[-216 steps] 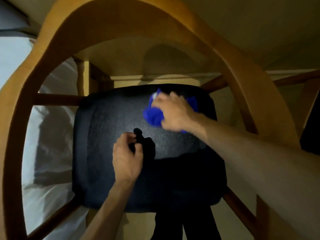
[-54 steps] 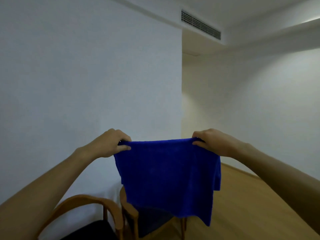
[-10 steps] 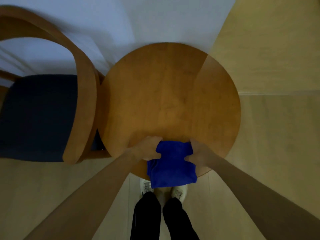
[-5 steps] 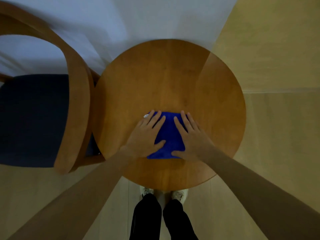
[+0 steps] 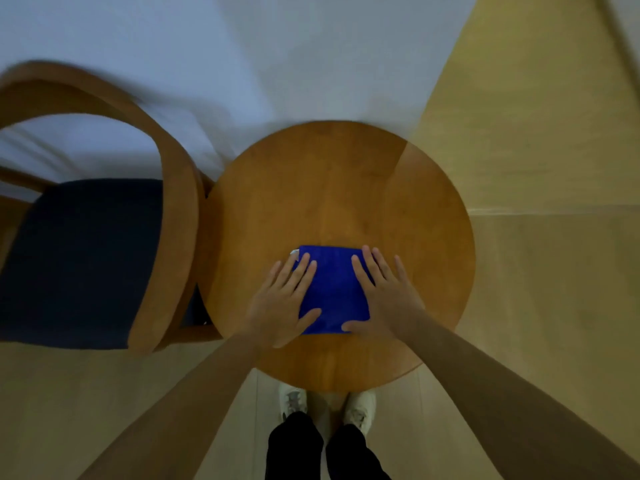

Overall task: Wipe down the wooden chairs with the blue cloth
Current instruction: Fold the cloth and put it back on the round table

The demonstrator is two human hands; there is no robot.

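Note:
The blue cloth (image 5: 331, 289) lies folded into a flat square on the round wooden table (image 5: 346, 188), toward its near side. My left hand (image 5: 282, 306) presses flat on the cloth's left edge with straight fingers. My right hand (image 5: 382, 296) presses flat on its right edge the same way. A wooden chair (image 5: 173, 216) with a curved armrest and a dark blue seat cushion (image 5: 79, 261) stands directly left of the table, its arm almost touching the table's rim.
A white wall (image 5: 242, 64) runs behind the table and chair. Light wooden floor (image 5: 536, 271) spreads to the right and around. My feet in white shoes (image 5: 292, 400) and dark trousers stand just under the table's near edge.
A second ago both hands gripped the folded cloth at the table's near edge. They set it down farther onto the table and flattened out; now they lie spread a little wider on its sides.

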